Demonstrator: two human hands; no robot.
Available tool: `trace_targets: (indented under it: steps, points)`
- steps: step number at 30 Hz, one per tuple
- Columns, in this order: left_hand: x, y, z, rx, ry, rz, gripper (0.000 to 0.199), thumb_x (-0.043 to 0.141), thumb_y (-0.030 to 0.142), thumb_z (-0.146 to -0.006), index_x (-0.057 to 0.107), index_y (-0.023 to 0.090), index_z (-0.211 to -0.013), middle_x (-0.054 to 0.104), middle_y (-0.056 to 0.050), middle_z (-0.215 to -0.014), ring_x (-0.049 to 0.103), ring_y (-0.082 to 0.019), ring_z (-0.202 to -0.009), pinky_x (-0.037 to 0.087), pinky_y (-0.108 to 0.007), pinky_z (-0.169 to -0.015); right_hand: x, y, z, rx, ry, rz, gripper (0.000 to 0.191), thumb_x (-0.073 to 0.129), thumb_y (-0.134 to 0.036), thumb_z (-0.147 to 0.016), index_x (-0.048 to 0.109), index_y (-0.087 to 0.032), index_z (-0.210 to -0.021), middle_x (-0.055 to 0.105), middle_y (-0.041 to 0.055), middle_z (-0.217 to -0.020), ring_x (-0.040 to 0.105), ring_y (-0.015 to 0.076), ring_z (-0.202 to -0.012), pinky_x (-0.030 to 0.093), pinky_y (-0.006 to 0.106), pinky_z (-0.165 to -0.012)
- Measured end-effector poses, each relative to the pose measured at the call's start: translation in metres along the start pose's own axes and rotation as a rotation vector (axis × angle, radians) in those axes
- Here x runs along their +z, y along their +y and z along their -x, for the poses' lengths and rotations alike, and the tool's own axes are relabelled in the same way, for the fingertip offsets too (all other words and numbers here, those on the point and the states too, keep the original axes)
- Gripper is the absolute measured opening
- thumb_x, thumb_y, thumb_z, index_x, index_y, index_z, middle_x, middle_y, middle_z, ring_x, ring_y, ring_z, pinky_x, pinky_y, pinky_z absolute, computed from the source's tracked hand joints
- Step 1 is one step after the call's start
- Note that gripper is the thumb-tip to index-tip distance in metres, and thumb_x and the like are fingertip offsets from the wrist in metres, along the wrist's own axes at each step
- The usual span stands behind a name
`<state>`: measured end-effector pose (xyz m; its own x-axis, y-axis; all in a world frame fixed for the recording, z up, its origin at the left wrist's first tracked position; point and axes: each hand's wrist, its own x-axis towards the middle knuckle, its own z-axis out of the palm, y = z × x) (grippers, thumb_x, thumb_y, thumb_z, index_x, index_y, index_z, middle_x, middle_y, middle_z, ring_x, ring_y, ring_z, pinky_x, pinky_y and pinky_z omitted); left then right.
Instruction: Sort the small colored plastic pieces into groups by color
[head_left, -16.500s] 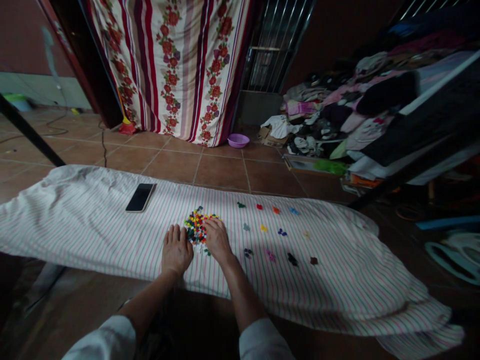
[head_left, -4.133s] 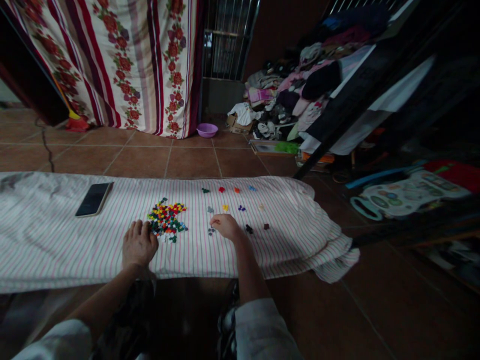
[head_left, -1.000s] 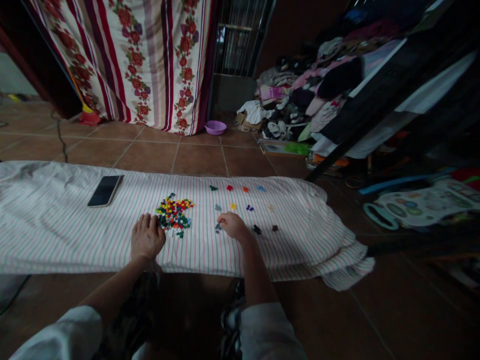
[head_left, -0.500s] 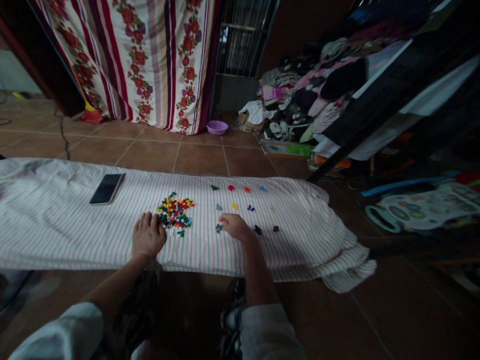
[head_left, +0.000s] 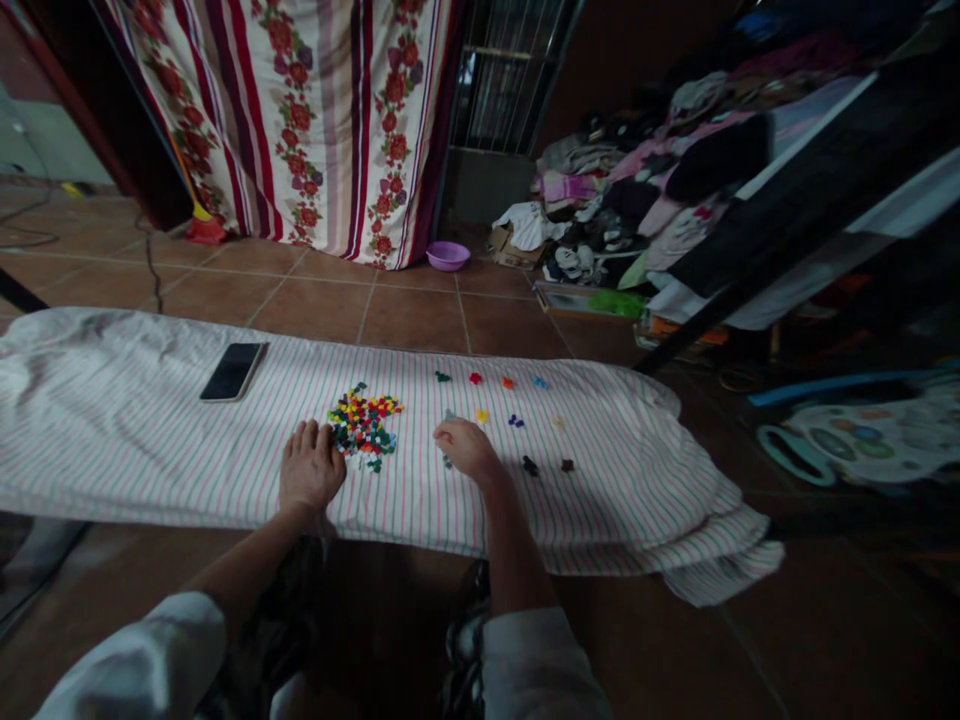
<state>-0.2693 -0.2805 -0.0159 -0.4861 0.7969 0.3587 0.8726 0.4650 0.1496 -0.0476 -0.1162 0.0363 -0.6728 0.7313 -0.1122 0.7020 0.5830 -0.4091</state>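
My left hand (head_left: 309, 468) lies flat on the striped cloth with its fingers stretched out, its inner edge against a pile of tiny coloured plastic pieces (head_left: 364, 425). My right hand (head_left: 466, 447) is pinched closed over the left side of the sorted groups; whatever is between the fingertips is too small to make out. It partly covers a dark grey group (head_left: 448, 462) and sits just below a light grey one (head_left: 449, 413). Around it lie small groups in yellow (head_left: 481, 415), purple (head_left: 516, 421), red (head_left: 475, 378), green (head_left: 442, 376) and black (head_left: 530, 466).
Orange (head_left: 508, 382), blue (head_left: 540, 382), beige (head_left: 558, 423) and brown (head_left: 568, 465) groups lie farther right. A phone (head_left: 233, 372) rests on the striped cloth (head_left: 150, 430) at left. Beyond are a purple basin (head_left: 448, 256), a flowered curtain (head_left: 330, 130) and heaped clothes (head_left: 637, 190).
My right hand has moved a little left, toward the pile, and now hides more of the dark grey group. My left hand stays beside the pile. The view has shifted slightly.
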Motion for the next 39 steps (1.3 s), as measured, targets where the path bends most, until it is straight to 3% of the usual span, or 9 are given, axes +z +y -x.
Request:
trace_targets:
  steps: [6, 11, 17, 33, 39]
  points:
    - [0.003, 0.000, 0.000, -0.003, 0.002, -0.013, 0.045, 0.039, 0.026, -0.084, 0.055, 0.008, -0.122, 0.052, -0.021, -0.134, 0.040, -0.033, -0.131, 0.035, -0.047, -0.106, 0.016, -0.044, -0.005, -0.175, -0.056, -0.055, 0.023, 0.051, -0.016, -0.087, 0.072, -0.022, -0.094, 0.065, 0.0036, -0.096, 0.059, 0.0133, -0.088, 0.039, 0.022, -0.077]
    - [0.002, 0.001, 0.000, -0.006, -0.005, -0.013, 0.046, 0.039, 0.027, -0.084, 0.055, 0.007, -0.122, 0.052, -0.022, -0.133, 0.040, -0.034, -0.131, 0.034, -0.047, -0.107, 0.030, -0.066, -0.008, -0.203, -0.102, 0.016, 0.022, 0.050, -0.023, -0.090, 0.072, -0.024, -0.095, 0.063, 0.0034, -0.098, 0.059, 0.0141, -0.091, 0.039, 0.022, -0.076]
    - [0.002, 0.003, 0.000, -0.014, -0.006, 0.008, 0.046, 0.039, 0.027, -0.083, 0.055, 0.006, -0.122, 0.051, -0.023, -0.133, 0.040, -0.035, -0.131, 0.034, -0.048, -0.106, 0.033, -0.070, -0.014, -0.179, -0.091, 0.034, 0.026, 0.044, -0.023, -0.093, 0.070, -0.023, -0.095, 0.061, 0.0037, -0.098, 0.057, 0.0132, -0.092, 0.038, 0.022, -0.078]
    - [0.003, 0.003, 0.001, -0.005, 0.005, 0.026, 0.047, 0.040, 0.026, -0.083, 0.055, 0.005, -0.123, 0.051, -0.024, -0.134, 0.039, -0.035, -0.133, 0.033, -0.048, -0.107, 0.042, -0.080, -0.020, -0.153, -0.019, 0.091, 0.018, 0.050, -0.027, -0.091, 0.065, -0.024, -0.102, 0.059, 0.0039, -0.104, 0.057, 0.0142, -0.096, 0.040, 0.022, -0.080]
    - [0.003, 0.003, 0.001, -0.012, 0.008, 0.027, 0.047, 0.040, 0.027, -0.083, 0.054, 0.007, -0.123, 0.051, -0.023, -0.135, 0.039, -0.035, -0.133, 0.033, -0.048, -0.107, 0.043, -0.081, -0.022, -0.157, -0.036, 0.111, 0.019, 0.046, -0.025, -0.093, 0.064, -0.022, -0.096, 0.060, 0.0048, -0.101, 0.058, 0.0149, -0.094, 0.040, 0.024, -0.080]
